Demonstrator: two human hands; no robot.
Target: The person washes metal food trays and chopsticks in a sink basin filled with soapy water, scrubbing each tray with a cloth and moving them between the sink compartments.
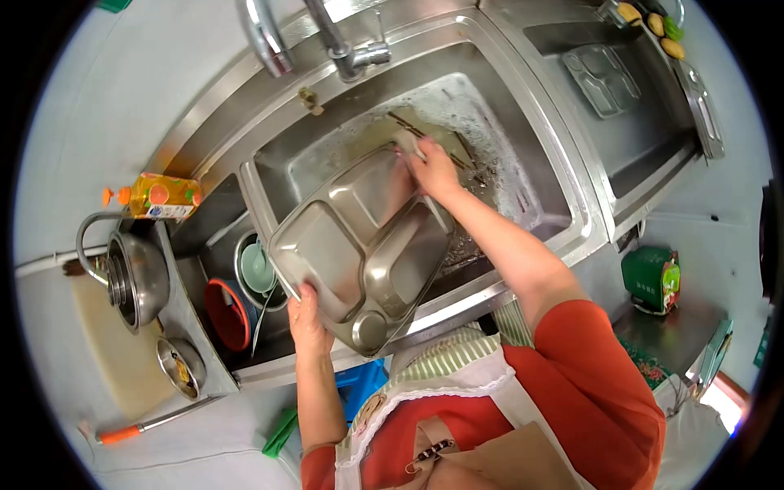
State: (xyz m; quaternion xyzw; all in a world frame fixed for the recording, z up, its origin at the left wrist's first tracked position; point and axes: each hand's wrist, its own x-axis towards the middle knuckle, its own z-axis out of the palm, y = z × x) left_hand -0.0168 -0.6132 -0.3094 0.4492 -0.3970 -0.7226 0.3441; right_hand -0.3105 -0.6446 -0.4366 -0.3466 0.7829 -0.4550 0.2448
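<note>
A metal compartment tray is tilted over the sink, its near edge above the front rim. My left hand is closed on the tray's near left edge. At the tray's far edge, my right hand is closed around a pale cloth, which looks pressed against the metal; blur hides its exact shape. Below, soapy water fills part of the basin, with several chopsticks and other thin utensils lying in it.
A faucet arches over the sink's back. Another compartment tray lies in the right basin. At left are an orange detergent bottle, a red bowl, a green bowl, a metal pot and an orange-handled tool.
</note>
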